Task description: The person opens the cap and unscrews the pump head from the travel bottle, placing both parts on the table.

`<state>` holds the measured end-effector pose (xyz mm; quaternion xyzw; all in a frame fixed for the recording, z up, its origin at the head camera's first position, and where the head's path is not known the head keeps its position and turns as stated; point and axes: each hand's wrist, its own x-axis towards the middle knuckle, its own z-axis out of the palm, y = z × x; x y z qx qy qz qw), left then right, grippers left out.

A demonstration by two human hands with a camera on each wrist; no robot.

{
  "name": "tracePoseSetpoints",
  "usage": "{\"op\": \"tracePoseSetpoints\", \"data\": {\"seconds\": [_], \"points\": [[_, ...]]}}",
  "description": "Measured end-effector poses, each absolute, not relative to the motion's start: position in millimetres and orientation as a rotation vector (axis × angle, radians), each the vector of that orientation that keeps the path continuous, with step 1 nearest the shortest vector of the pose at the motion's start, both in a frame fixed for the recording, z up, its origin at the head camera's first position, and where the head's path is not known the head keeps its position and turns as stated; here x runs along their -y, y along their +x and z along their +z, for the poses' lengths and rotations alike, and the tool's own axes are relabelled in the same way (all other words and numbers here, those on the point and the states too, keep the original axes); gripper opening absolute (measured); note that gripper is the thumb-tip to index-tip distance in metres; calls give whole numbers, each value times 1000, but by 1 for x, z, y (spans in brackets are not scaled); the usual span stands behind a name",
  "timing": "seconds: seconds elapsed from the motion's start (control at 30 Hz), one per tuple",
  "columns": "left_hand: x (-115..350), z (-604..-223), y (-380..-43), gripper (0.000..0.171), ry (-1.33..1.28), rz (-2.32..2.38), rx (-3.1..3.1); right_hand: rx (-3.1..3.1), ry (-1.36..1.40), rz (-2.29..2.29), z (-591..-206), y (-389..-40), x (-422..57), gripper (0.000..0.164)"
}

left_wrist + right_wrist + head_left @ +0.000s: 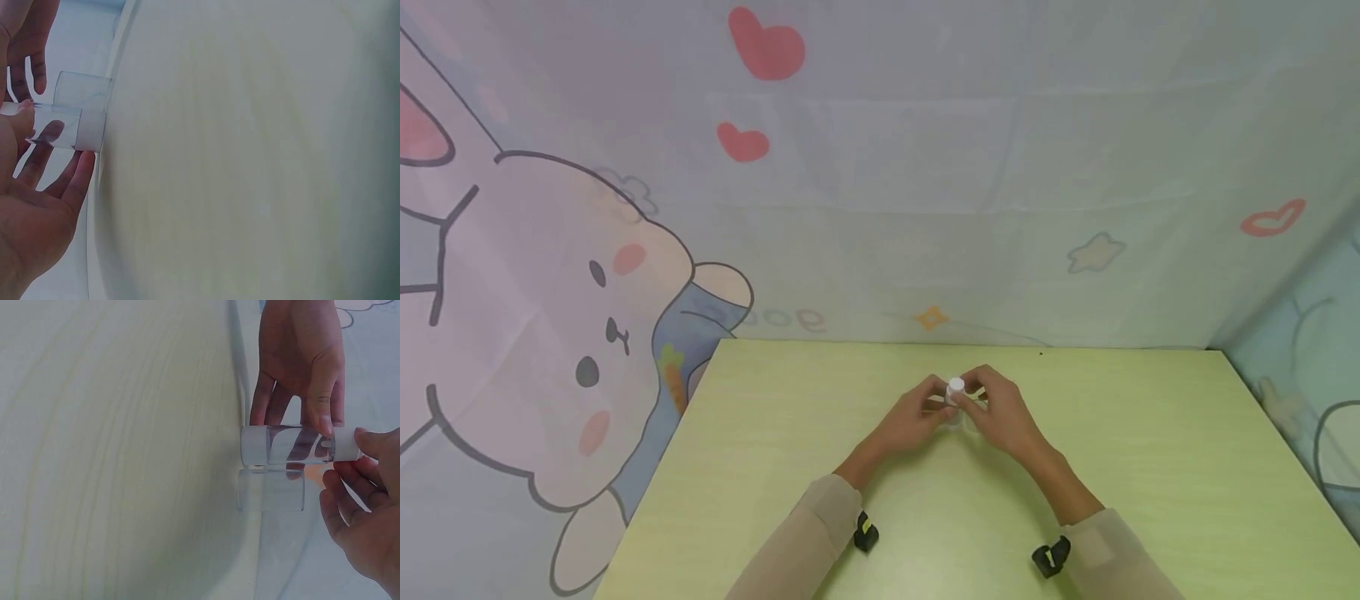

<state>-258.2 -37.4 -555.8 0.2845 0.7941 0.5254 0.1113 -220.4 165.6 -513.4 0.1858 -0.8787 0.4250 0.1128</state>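
Note:
A clear cylindrical bottle (284, 445) with a white base band (254, 445) stands upright on the table. My left hand (913, 421) grips its body from the left, thumb and fingers spread round the clear wall. On top sits a white cap (956, 384), pinched between the thumb and fingers of my right hand (1006, 414). Right beside the bottle stands a clear, straight-sided cup (270, 490), which shows nothing inside. In the left wrist view the cup (82, 91) stands behind the bottle, under the right hand's hanging fingers.
The pale yellow-green table (760, 433) reaches back to a hanging cloth (887, 250) printed with hearts and a rabbit. Another cloth (1311, 392) hangs along the right side. Black wrist pieces (866, 533) sit at both sleeves.

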Motion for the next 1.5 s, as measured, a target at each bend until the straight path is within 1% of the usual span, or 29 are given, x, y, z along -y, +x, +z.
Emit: {"op": "tracePoseSetpoints", "data": {"seconds": [0.47, 0.73, 0.83, 1.2, 1.5], "points": [[36, -557, -259, 19, 827, 1588, -2318, 2576, 592, 1238, -513, -217, -165, 20], [36, -557, -258, 18, 810, 1570, -2336, 2560, 538, 1246, -513, -217, -163, 32], [36, -557, -258, 17, 805, 1568, -2337, 2551, 503, 1260, -513, -218, -162, 34], [35, -560, -259, 19, 847, 1567, -2326, 2561, 483, 1261, -513, -219, -162, 25], [37, -558, -260, 19, 838, 1567, -2325, 2548, 569, 1241, -514, -221, -162, 22]]}}
